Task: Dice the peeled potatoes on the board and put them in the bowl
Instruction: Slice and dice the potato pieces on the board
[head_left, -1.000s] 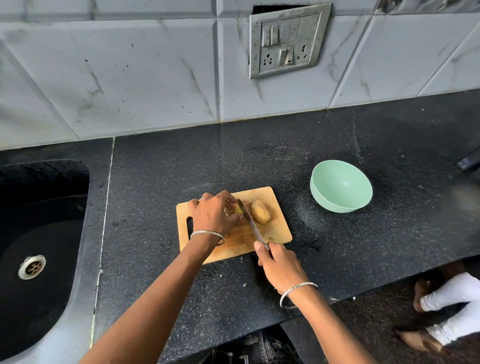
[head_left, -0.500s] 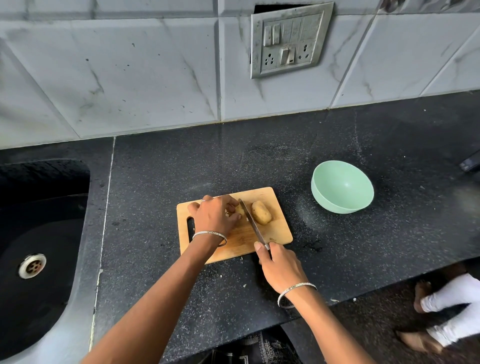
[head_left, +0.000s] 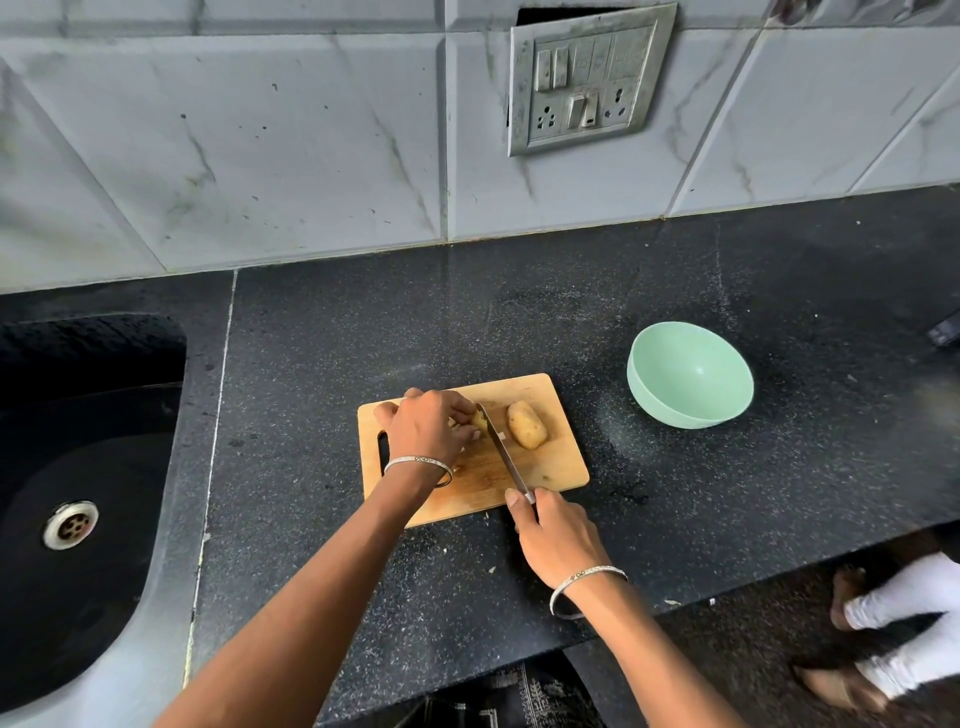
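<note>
Head view, looking down on the black bench (head_left: 322, 364). Pins the first potato (head_left: 479, 419) to the wooden board (head_left: 563, 465) with the left grip (head_left: 426, 428), fingers curled over it so that only its right end shows. Clamps the right grip (head_left: 558, 540) round the handle of a knife (head_left: 503, 452), forefinger and thumb up by the blade's heel (handle itself hidden in the palm). Lays the blade slantwise across the board, tip at the far side against the first potato, heel at the near edge. Has the second potato (head_left: 526, 425) whole just right of the blade, its long axis running away from the body and roughly along the blade; touching or not, cannot tell. Has the green bowl (head_left: 675, 410) on the bench off to the far right of the board, with nothing visible inside.

Likely mid-cut on the first potato, with the dicing barely begun. Matters most for the next stroke that the first potato sits left of the blade, right at the left fingertips, so little margin there. Second potato nearer the right grip, and the bowl too.
</note>
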